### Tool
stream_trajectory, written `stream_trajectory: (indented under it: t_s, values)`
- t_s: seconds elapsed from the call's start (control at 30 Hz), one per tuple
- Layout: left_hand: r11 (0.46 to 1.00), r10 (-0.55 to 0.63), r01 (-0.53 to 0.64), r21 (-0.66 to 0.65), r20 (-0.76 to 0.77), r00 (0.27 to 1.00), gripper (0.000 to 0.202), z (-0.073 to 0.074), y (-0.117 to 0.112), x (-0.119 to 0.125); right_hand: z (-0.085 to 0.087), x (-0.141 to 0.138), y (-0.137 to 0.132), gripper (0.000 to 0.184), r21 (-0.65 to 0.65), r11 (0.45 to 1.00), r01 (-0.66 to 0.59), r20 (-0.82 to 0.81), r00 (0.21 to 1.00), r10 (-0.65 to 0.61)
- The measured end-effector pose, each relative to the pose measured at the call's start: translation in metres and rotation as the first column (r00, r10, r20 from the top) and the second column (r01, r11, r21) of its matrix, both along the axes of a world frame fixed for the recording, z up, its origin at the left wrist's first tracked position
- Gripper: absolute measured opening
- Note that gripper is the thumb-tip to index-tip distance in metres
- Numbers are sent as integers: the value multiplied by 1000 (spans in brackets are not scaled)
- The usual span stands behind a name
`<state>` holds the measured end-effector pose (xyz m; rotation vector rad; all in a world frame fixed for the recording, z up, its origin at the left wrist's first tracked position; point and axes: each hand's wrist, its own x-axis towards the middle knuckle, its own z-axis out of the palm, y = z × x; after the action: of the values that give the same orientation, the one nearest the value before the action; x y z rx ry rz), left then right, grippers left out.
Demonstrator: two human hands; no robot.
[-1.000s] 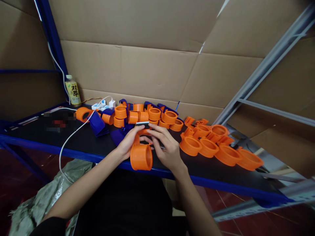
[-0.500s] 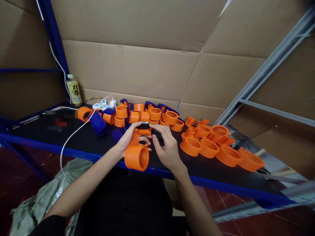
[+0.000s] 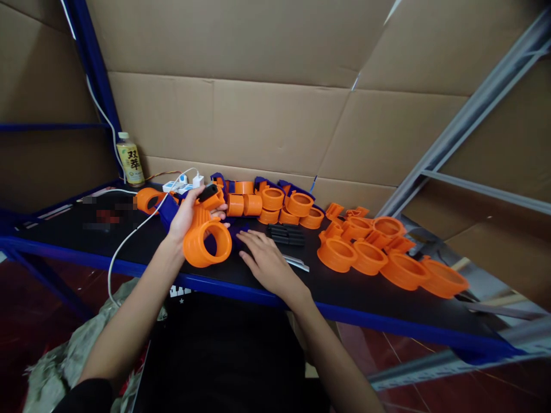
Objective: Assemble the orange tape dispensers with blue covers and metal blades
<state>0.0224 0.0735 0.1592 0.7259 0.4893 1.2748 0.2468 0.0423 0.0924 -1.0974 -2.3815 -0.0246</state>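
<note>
My left hand point(image 3: 183, 221) is wrapped round an orange plastic ring holder point(image 3: 193, 249), its round opening tilted toward me. A black piece point(image 3: 209, 192) sits in the upper end of the holder. My right hand point(image 3: 269, 261) is low over the tabletop, fingers stretched out and empty as far as I can see. Its fingertips reach a dark blue piece point(image 3: 240, 230) that is mostly hidden; whether they touch it I cannot tell. Beyond that hand lie several black strips point(image 3: 286, 234) and a silver metal tool point(image 3: 296, 263).
Orange ring holders point(image 3: 338, 255) are grouped at the right. Others with dark blue parts point(image 3: 272, 199) are stacked along the cardboard wall point(image 3: 275, 126). A white cable point(image 3: 131, 232) hangs over the front edge at the left. A drink bottle point(image 3: 130, 160) and a power strip point(image 3: 172, 187) stand behind.
My left hand has moved left with the ring holder. My right hand has come away from the holder and down toward the dark blue piece, uncovering the black strips and the silver tool.
</note>
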Motion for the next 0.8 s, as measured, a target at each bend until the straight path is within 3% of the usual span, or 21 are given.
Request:
stream_trajectory:
  t_s: [0.17,0.37,0.63,0.8]
  values:
    - [999,41,-41,-7,10,999,33,7,-2,-8,-4,-3,0,36,16,998,53,60,997,-53]
    - [999,-32,32,7,-11,999,33,3,-1,-2,-1,3,2,41,32,990,138,89,986,-141]
    - [997,-65,64,-33,-30,997,34,1,0,7,8,25,1,32,-94,993,76,96,993,-67]
    - [994,-96,93,-53,-48,994,32,-3,-3,15,11,24,3,25,-113,981,156,-28,987,-160]
